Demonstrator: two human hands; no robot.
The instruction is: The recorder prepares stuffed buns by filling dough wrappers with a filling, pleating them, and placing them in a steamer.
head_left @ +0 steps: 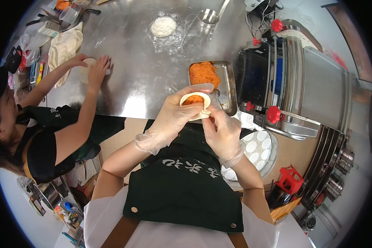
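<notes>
Both my hands wear clear plastic gloves and meet in front of my apron, near the table's front edge. My left hand [168, 115] cups a round dough wrapper [206, 100] from the left, its thumb by the orange filling [194, 99] inside. From the right, the fingers of my right hand [223, 131] pinch the wrapper's edge, where small pleats show. The top of the wrapper is still spread around the filling. Just beyond my hands lies a metal tray [233, 84] with a mound of orange filling [204, 74]; a utensil in it is partly hidden.
Floured dough rounds [163, 27] and a metal cup [208, 16] sit farther back on the steel table [128, 53]. At left, a co-worker's hands [98, 71] handle a dough disc. A dough-rolling machine [293, 78] stands right; below it, a round pan [273, 153] holds white discs.
</notes>
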